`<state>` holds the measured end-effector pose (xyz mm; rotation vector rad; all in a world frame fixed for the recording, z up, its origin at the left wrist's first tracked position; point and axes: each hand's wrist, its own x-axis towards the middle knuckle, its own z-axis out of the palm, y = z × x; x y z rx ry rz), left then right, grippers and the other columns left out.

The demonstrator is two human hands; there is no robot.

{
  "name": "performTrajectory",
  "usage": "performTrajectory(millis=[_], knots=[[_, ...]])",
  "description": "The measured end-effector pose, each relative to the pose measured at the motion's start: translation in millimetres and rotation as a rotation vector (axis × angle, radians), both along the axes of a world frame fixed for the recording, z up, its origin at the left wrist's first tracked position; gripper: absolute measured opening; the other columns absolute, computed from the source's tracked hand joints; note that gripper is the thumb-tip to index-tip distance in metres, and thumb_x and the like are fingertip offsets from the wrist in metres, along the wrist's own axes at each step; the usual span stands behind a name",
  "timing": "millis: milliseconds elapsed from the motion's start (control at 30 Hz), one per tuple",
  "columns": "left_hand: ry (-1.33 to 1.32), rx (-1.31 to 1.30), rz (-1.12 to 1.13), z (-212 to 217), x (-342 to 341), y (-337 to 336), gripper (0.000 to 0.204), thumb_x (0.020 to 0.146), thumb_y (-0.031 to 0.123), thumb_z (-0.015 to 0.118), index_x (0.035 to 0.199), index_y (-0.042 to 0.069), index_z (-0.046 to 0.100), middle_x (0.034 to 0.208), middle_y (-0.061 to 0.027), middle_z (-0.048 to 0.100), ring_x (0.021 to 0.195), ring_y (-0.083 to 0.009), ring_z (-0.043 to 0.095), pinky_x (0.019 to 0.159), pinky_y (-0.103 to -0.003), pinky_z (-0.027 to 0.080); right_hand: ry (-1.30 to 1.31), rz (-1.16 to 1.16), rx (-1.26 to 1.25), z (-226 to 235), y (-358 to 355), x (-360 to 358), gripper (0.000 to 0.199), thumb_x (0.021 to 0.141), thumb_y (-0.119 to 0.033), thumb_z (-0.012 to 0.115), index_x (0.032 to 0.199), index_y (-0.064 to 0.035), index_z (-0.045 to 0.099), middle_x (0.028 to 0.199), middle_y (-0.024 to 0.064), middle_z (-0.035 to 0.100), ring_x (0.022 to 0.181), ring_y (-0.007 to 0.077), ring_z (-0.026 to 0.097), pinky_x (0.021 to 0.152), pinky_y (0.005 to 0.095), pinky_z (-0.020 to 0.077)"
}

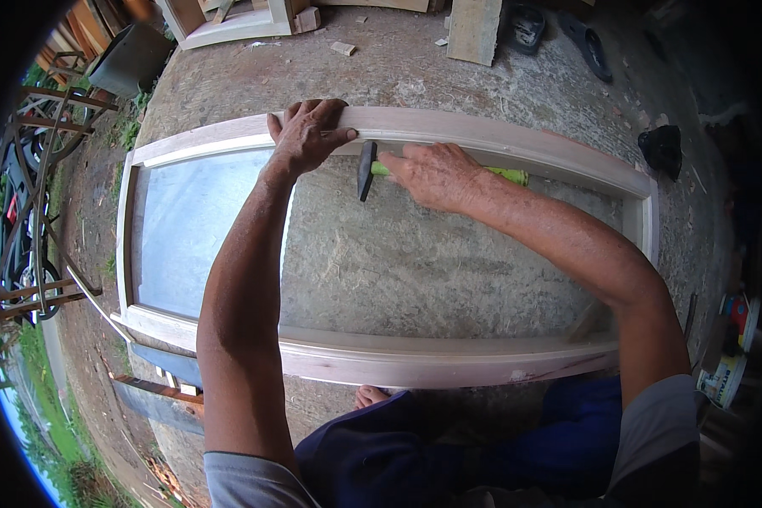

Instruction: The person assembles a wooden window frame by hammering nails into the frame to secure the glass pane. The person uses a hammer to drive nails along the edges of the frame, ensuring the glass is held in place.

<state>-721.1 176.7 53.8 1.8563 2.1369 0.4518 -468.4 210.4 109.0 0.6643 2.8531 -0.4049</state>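
A long pale wooden frame (483,364) lies flat on the floor in front of me. A bluish-white pane (203,224) covers its left part, and the floor shows through the rest. My left hand (306,135) grips the frame's far rail, fingers over the outer edge and thumb along the inner moulding. Just right of it, my right hand (436,173) is closed around the green handle of a hammer (366,171). The dark head hangs over the inside of the far rail, close to my left thumb. I cannot make out any nail there.
Wood offcuts (344,48) and a board (474,34) lie beyond the frame, with dark sandals (580,46) nearby. A black bag (660,151) sits past the right corner. Tubs (724,379) stand at right. A handsaw blade (165,364) appears at the near left, and a grey bin (133,59) far left.
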Motion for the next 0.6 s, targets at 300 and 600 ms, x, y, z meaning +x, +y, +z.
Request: performTrajectory(millis=[300,600], knots=[[0.018,-0.077,-0.001,0.2,-3.9,0.2,0.068,0.086,0.062,0.073,0.143,0.027,0.059,0.149,-0.0090,0.053,0.149,-0.0370,0.032,0.118,-0.073,0.001,-0.063,0.091,-0.082,-0.5,-4.7,-5.4,0.031,0.108,-0.029,0.050,0.130,-0.0087,0.059,0.100,0.0177,0.068,0.098,0.0332,0.073,0.084,0.0509,0.0615],[0.013,-0.079,-0.003,-0.3,-5.1,-2.8,0.067,0.087,0.063,0.072,0.143,0.027,0.060,0.149,-0.0090,0.053,0.149,-0.0366,0.032,0.118,-0.073,0.001,-0.092,0.011,-0.070,6.9,-4.0,-7.1,0.031,0.107,-0.025,0.051,0.129,-0.0043,0.059,0.098,0.0191,0.068,0.097,0.0328,0.073,0.082,0.0480,0.0624]])
